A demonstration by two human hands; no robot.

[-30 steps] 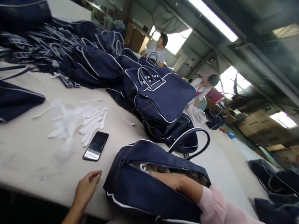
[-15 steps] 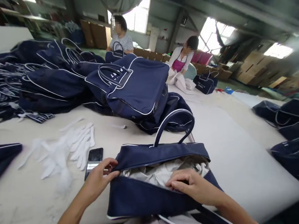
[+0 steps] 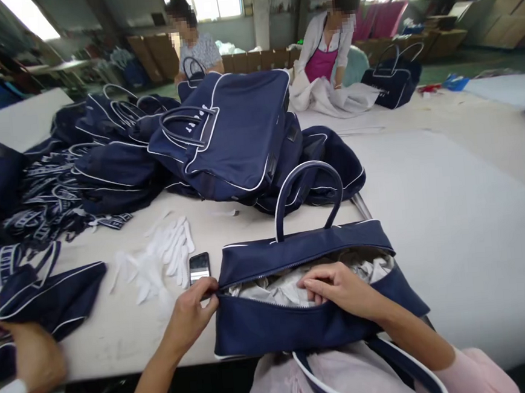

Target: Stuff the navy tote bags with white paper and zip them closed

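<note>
A navy bag (image 3: pixel 300 324) with white piping stands open at the table's near edge, one handle upright, crumpled white paper stuffing (image 3: pixel 274 289) showing in its mouth. My left hand (image 3: pixel 192 314) pinches the left end of the bag's zipper opening. My right hand (image 3: pixel 337 287) lies on the front lip of the opening, fingers curled over the stuffing and the zipper edge. A black phone (image 3: pixel 199 267) rests on the table just beyond my left hand.
Several navy bags (image 3: pixel 225 136) and straps are piled across the table's far left. White strips (image 3: pixel 167 252) lie near the phone. Two people work at the far side. Another person's arm (image 3: pixel 30 360) shows at the lower left. White sheeting (image 3: pixel 449 206) covers the right.
The view swung upright and left. My left hand went from the table edge to the bag's zipper end. My right hand came out of the bag and rests on its opening.
</note>
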